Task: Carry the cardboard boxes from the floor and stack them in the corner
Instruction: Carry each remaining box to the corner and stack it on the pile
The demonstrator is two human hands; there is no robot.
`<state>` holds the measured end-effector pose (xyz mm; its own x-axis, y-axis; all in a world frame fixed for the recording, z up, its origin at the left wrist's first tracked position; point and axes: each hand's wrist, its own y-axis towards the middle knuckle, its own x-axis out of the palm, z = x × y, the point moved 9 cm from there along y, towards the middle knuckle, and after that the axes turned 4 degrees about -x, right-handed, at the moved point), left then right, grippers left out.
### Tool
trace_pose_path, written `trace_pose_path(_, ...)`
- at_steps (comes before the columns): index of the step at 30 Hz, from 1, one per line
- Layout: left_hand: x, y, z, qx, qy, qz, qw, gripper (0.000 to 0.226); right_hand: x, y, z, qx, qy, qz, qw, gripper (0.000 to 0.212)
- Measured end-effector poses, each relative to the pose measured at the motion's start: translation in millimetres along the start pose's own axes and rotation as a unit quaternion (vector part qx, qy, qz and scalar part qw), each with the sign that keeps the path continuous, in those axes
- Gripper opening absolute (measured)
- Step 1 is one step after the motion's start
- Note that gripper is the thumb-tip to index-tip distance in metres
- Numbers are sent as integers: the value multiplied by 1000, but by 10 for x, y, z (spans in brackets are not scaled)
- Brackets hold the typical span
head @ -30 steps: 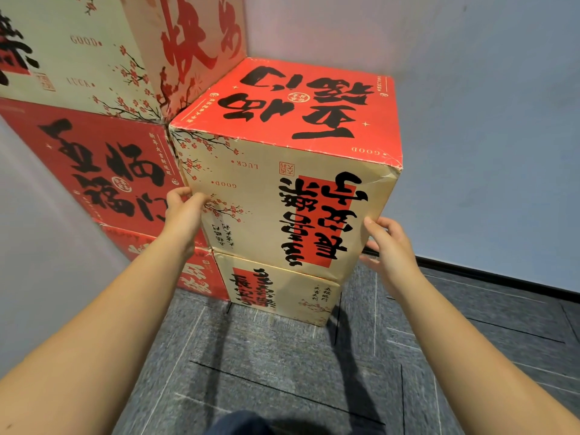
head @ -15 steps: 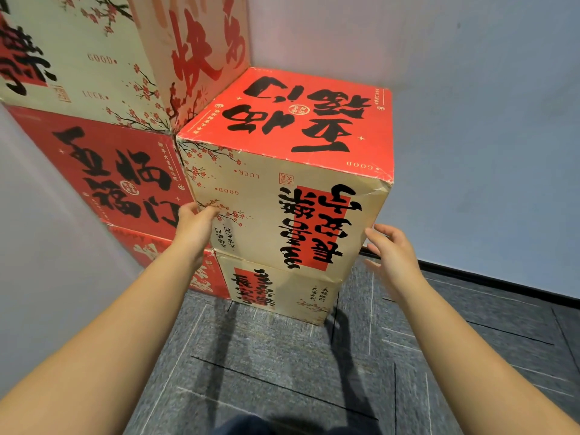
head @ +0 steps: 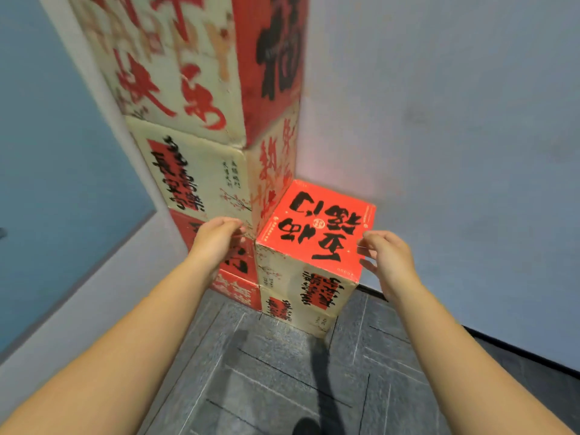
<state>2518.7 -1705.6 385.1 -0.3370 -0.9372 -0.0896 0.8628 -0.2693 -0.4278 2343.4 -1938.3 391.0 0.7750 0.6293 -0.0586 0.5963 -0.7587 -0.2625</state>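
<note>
The red-topped box (head: pixel 317 230) sits on another box (head: pixel 295 312) beside the tall stack (head: pixel 201 120). The left hand (head: pixel 216 240) and right hand (head: pixel 387 259) float by its sides, fingers loose, holding nothing.

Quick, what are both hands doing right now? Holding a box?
Left hand: open, holding nothing, in front of the taller stack.
Right hand: open, holding nothing, beside the red-topped box.

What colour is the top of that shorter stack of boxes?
Bright red with big black brush lettering, on the top box, seen in the head view.
</note>
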Motion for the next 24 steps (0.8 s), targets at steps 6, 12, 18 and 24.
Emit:
trace_pose_path(6,-965,-906,869,38,-36,84,995,22,874,-694,-1034,-31,-15,-118,992,24)
trace_pose_path(12,-2070,-1791,859,49,-89,208,973,20,1960,-1397,-1358,-39,-28,-282,958,19)
trace_pose_path(18,-2989,-3176,388,49,-164,398,901,19,2968,-2575,-1387,-65,-78,-484,869,20)
trace_pose_path(24,-3219,-4879,-548,22,-246,563,789,20,3263,-4284,-866,-54,-138,-662,735,16)
